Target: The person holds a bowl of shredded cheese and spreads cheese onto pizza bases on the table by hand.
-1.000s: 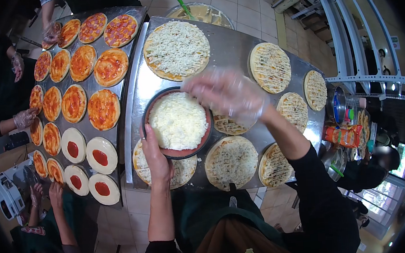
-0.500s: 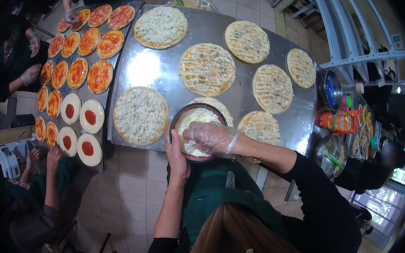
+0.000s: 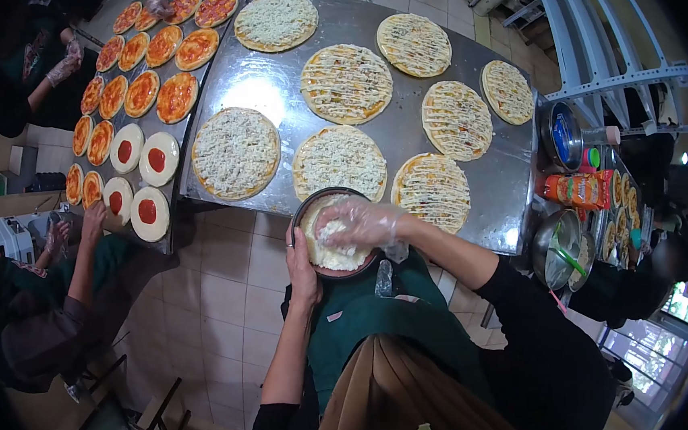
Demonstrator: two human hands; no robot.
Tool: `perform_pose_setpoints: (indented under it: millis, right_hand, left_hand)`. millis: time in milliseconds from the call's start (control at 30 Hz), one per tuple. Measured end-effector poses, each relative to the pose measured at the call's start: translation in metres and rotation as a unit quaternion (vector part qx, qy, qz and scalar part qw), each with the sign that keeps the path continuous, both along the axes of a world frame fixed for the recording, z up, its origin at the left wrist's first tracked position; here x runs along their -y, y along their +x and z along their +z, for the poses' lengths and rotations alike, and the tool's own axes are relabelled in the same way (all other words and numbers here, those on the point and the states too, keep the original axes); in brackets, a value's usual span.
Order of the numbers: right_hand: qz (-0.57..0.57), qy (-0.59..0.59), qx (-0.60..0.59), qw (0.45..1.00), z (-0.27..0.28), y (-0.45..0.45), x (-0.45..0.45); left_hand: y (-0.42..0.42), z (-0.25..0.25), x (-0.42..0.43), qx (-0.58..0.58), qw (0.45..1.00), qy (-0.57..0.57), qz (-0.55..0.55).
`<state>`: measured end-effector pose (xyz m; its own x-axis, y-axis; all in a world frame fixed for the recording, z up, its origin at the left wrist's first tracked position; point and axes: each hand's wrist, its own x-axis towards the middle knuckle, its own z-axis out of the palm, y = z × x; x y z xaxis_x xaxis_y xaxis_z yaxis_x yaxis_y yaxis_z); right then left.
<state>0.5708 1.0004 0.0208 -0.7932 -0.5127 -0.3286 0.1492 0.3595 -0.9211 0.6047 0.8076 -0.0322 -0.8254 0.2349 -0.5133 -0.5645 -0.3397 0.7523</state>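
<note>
The person's left hand [image 3: 303, 271] is bare, a ring on one finger. It clasps the left side of a round bowl [image 3: 340, 273], thumb up near the rim. The bowl, dark-rimmed and reddish inside, is at the middle of the near edge of the metal table [image 3: 248, 69], in front of a green apron [image 3: 401, 328]. From above it overlaps the near rim of one pizza; whether the two touch cannot be told.

Right hand [image 3: 357, 226], in a clear plastic glove, is inside the bowl, fingers bent down into white grated cheese [image 3: 331, 258]. How tightly they close, or on how much, cannot be told (some blur there).

Eight pizzas on the surface. Three are thickly covered in white crumbs: one in the far left corner [image 3: 276, 21], one toward the near left corner [image 3: 236, 152], one at the near edge just beyond the bowl [image 3: 339, 163]. Five carry pale sauce stripes: a middle one [image 3: 346, 84], the rest toward the far and right edges.

Left of it, a second table [image 3: 164, 140] bears smaller red-sauced rounds. A co-worker's gloved hand [image 3: 158, 5] is over its far end; another person's bare hand [image 3: 94, 218] is at its left edge, near the closest rounds.
</note>
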Motion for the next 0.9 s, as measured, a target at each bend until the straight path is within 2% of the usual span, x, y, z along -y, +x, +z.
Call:
perform_pose_setpoints:
  millis: [33, 133, 233, 333, 433, 533, 633, 733, 767, 867, 900]
  right_hand:
    - [-0.014, -0.038, 0.061, 0.997, 0.003, -0.008, -0.007]
    - [-0.052, -0.095, 0.135, 0.985, 0.026, -0.035, -0.029]
    - [-0.089, -0.074, 0.148, 0.982, 0.055, -0.073, -0.061]
    - [-0.131, -0.086, 0.121, 0.980, 0.062, -0.111, -0.097]
    - [-0.153, -0.031, 0.117, 0.981, 0.054, -0.153, -0.133]
    - [-0.130, 0.053, 0.097, 0.985, 0.008, -0.193, -0.153]
    - [-0.116, 0.128, 0.063, 0.983, -0.031, -0.220, -0.162]
    - [-0.070, 0.255, -0.154, 0.952, -0.062, -0.240, -0.187]
    - [-0.129, 0.284, -0.081, 0.947, -0.067, -0.246, -0.187]
    - [-0.144, 0.353, -0.075, 0.921, -0.058, -0.237, -0.196]
    - [-0.143, 0.355, -0.119, 0.916, -0.063, -0.230, -0.198]
  left_hand:
    - [-0.008, 0.002, -0.002, -0.002, 1.000, 0.018, -0.012]
    - [-0.031, 0.012, -0.022, -0.009, 0.997, 0.073, -0.029]
    - [-0.064, 0.015, -0.056, -0.056, 0.991, 0.119, -0.012]
    - [-0.092, 0.026, -0.081, -0.041, 0.984, 0.172, -0.018]
    - [-0.103, 0.031, -0.090, -0.035, 0.985, 0.169, -0.031]
    - [-0.101, 0.017, -0.089, -0.027, 0.987, 0.152, 0.038]
    - [-0.094, 0.015, -0.077, 0.016, 0.992, 0.115, 0.045]
    - [-0.084, 0.010, -0.066, 0.036, 0.992, 0.093, 0.071]
    - [-0.082, 0.012, -0.063, 0.042, 0.992, 0.088, 0.078]
    - [-0.078, 0.027, -0.058, 0.051, 0.992, 0.071, 0.093]
    - [-0.077, 0.030, -0.056, 0.053, 0.991, 0.071, 0.097]
